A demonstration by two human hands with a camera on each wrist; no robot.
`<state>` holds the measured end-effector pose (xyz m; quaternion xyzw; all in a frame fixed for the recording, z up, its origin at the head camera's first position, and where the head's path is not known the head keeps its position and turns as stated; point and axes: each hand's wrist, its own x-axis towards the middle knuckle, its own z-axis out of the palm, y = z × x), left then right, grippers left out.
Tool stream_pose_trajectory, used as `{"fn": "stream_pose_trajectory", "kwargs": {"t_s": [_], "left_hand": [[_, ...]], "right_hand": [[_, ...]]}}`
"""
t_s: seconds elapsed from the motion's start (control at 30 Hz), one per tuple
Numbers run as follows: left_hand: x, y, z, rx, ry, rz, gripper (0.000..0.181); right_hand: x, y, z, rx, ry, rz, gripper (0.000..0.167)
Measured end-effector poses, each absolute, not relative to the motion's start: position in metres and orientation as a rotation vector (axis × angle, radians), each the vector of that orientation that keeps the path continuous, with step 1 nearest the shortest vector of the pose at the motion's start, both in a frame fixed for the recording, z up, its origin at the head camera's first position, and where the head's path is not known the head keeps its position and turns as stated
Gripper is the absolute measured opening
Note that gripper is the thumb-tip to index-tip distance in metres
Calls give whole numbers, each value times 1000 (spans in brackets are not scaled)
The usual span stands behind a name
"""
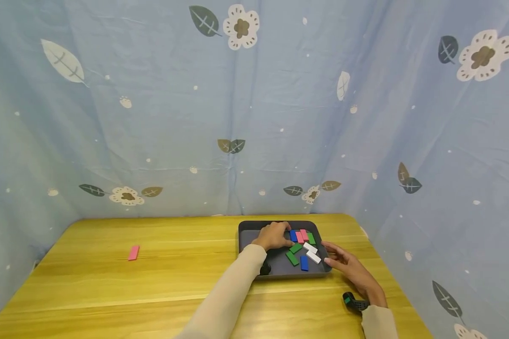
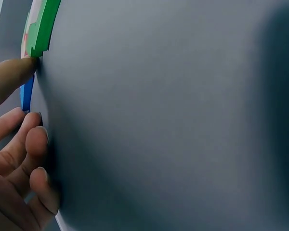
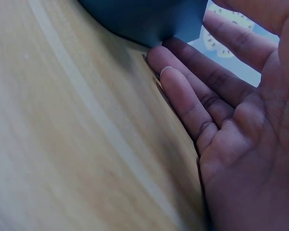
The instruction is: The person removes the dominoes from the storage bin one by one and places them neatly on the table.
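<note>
Nearby, sleeves: two, cream; the left sleeve (image 1: 226, 294) crosses low over the table (image 1: 174, 296), the right sleeve (image 1: 379, 322) sits at the near right.
Wrist units: black; one (image 1: 356, 303) on the right wrist, marked with green, another (image 1: 265, 269) at the left wrist, partly hidden.
Right hand (image 1: 354, 270): thumb and fingers apart, fingertips touching the right end of the tray (image 1: 280, 274).
Tray: dark grey, shallow, rounded corners, flat on the table.
Loose blocks, in tray: one near blue block (image 1: 304, 263); two white blocks (image 1: 313, 256), close together; two green blocks (image 1: 292, 258), just beside each other; all lying flat.
Left hand (image 1: 275, 237): reaching into the tray; from where I stand, thumb and finger pinch the far blue block (image 1: 293, 236), one at either end.
Row, in tray: that blue block, two pink blocks (image 1: 304, 235), then a green one (image 1: 311, 238), side by side near the far wall, toward the right.
Stray pink block (image 1: 133, 253): flat on the table, well apart from the tray, to its left.
Table: yellow, wood-grained.
Curtain (image 1: 174, 117): pale blue, behind and at both sides; printed flowers (image 1: 242, 27), leaves (image 1: 63, 61).
</note>
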<state>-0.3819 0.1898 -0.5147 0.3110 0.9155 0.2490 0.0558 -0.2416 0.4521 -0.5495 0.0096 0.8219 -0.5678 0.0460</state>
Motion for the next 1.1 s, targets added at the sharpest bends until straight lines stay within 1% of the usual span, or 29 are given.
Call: {"fn": "stream_pose_trajectory", "kwargs": {"t_s": [0.2, 0.47, 0.73, 0.93, 1.1], "left_hand": [[-385, 193, -520, 934, 2811, 766, 46], [-386, 192, -519, 938, 2805, 766, 48], [-390, 186, -519, 952, 2726, 823, 43], [-391, 175, -510, 963, 2599, 930, 43], [-391, 170, -499, 1051, 2553, 974, 44]], "right_hand": [[-242, 451, -547, 36, 2499, -1751, 59], [-243, 452, -547, 7, 2519, -1712, 61], [-242, 451, -548, 28, 2491, -1745, 57], [-244, 449, -549, 6, 2473, -1763, 58], [-242, 455, -548, -8, 2489, -1728, 58]]}}
